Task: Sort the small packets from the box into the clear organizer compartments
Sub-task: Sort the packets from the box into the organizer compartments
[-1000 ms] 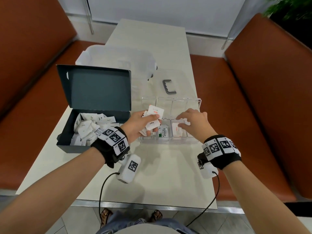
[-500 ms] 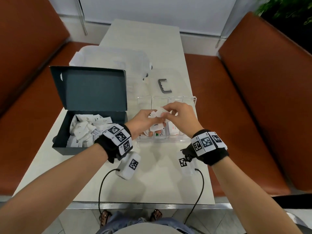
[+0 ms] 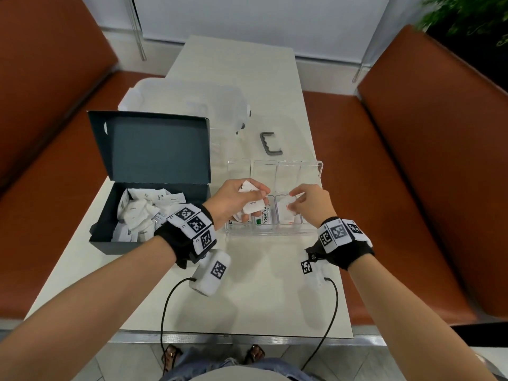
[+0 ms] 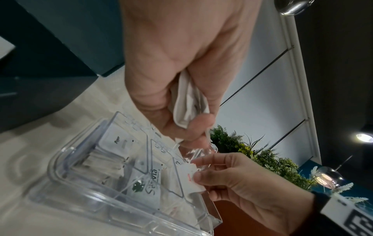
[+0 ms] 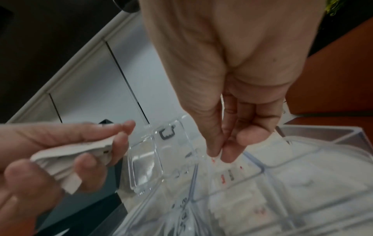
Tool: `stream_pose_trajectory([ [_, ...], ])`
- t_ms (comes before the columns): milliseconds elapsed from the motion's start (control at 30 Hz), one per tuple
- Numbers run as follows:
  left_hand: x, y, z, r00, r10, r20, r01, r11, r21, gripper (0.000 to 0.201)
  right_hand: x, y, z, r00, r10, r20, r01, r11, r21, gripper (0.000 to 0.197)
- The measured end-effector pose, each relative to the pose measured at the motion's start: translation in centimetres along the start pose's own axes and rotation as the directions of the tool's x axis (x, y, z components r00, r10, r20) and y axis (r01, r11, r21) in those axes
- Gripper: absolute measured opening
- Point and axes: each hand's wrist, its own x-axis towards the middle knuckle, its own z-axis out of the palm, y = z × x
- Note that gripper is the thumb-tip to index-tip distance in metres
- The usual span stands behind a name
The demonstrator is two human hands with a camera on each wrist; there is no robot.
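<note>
A dark open box [image 3: 154, 149] at the left holds several white packets [image 3: 137, 213]. The clear organizer [image 3: 316, 164] lies right of it. A Stevia packet [image 3: 265, 219] and other packets lie in its front compartments. My left hand [image 3: 255, 199] grips a bunch of white packets [image 4: 189, 103] above the organizer's front left part. My right hand [image 3: 292, 200] pinches one white packet with red print [image 4: 191, 177] between thumb and fingers, low over a front compartment that has similar red-printed packets [image 5: 228, 175] in it. The organizer's back compartments look bare.
A translucent plastic tub [image 3: 187, 103] stands behind the box. A grey handle [image 3: 270, 144] lies behind the organizer. Brown benches [image 3: 412, 188] flank the narrow table [image 3: 247, 312]. Cables hang from both wrist units over the table's near edge.
Half a second ago the hands met and the right took a packet from the left's bunch. The right hand has since moved right and down to a front compartment with it.
</note>
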Motion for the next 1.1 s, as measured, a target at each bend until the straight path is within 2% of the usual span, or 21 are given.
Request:
stream_pose_trajectory([
  [100,-0.1,-0.1,-0.1,1.0,-0.007,-0.001,0.007,1.0,-0.006,0.008,0.2,-0.1,1.1,0.999,0.022,-0.026,-0.022,1.0,0.006,0.027],
  [233,-0.3,-0.1,-0.2,1.0,-0.004,0.002,0.004,1.0,-0.009,0.009,0.3,-0.3,2.1,0.997,-0.01,-0.075,0.0,0.992,-0.13,0.02],
  [400,-0.6,0.1,-0.4,1.0,-0.004,-0.018,0.004,1.0,-0.012,0.008,0.6,-0.2,2.1,0.992,-0.127,0.001,0.12,0.937,-0.329,0.011],
  [467,-0.8,0.2,-0.5,0.999,-0.02,-0.029,0.019,0.999,-0.036,0.009,0.8,-0.2,1.6,0.976,-0.197,0.095,0.219,0.878,-0.425,0.015],
  [567,-1.0,0.5,-0.5,0.998,-0.062,-0.033,0.057,0.991,-0.125,0.021,0.9,-0.2,1.4,0.942,-0.251,0.222,0.335,0.712,-0.617,0.022],
  [633,-1.1,0.7,-0.4,0.993,-0.113,-0.035,0.104,0.975,-0.196,0.035,0.8,-0.3,1.6,0.933,-0.27,0.24,0.36,0.647,-0.672,0.022],
  [700,-1.2,0.9,-0.5,0.988,-0.155,-0.025,0.145,0.959,-0.244,0.042,0.8,-0.2,1.8,0.926,-0.288,0.244,0.374,0.623,-0.687,0.021],
  [800,-1.3,1.1,-0.7,0.981,-0.193,0.003,0.184,0.93,-0.319,0.042,0.7,-0.2,1.5,0.926,-0.295,0.233,0.373,0.646,-0.666,0.024],
  [867,-1.5,1.2,-0.7,0.978,-0.207,0.016,0.198,0.907,-0.371,0.033,0.4,-0.4,0.9,0.93,-0.327,0.167,0.358,0.709,-0.607,0.022],
  [933,-1.7,1.4,-0.8,0.978,-0.208,0.022,0.2,0.899,-0.389,0.022,-0.1,-0.9,0.2,0.92,-0.387,0.058,0.369,0.808,-0.459,0.016],
  [1000,-1.8,1.4,-1.0,0.983,-0.184,0.016,0.176,0.906,-0.385,0.025,-0.8,-2.0,-0.3,0.906,-0.42,-0.051,0.393,0.881,-0.263,0.01],
  [1100,-1.9,1.5,-1.2,0.992,-0.128,0.008,0.125,0.943,-0.309,0.031,-2.3,-4.2,-0.4,0.897,-0.426,-0.118,0.423,0.905,-0.046,0.013],
])
